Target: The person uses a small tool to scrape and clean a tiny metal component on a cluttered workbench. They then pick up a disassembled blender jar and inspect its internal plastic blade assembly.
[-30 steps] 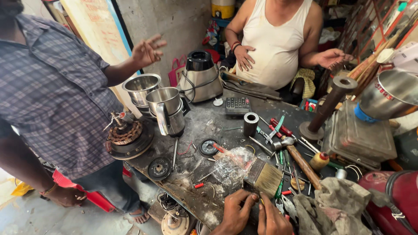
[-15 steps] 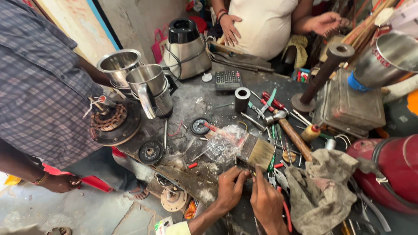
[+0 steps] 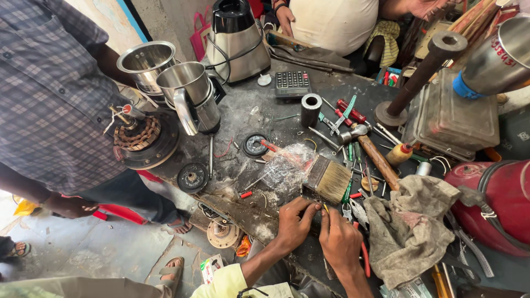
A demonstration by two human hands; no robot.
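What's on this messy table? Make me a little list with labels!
place: cluttered dark workbench
left hand: fingertips on the bench edge, working at something too small to tell
right hand: beside the left hand, fingertips meeting it
nearest: paintbrush, grey rag
also: steel mixer jars, hammer, calculator
others: two people standing by

Small printed packet (image 3: 210,269), white with green and red, is lying on the floor at 7 o'clock. Crumpled clear plastic bag (image 3: 288,165) is sitting mid-bench. Grey calculator (image 3: 292,84) with narrow display strip is lying at 12 o'clock. Pink carry bag (image 3: 200,40) is leaning at 11 o'clock.
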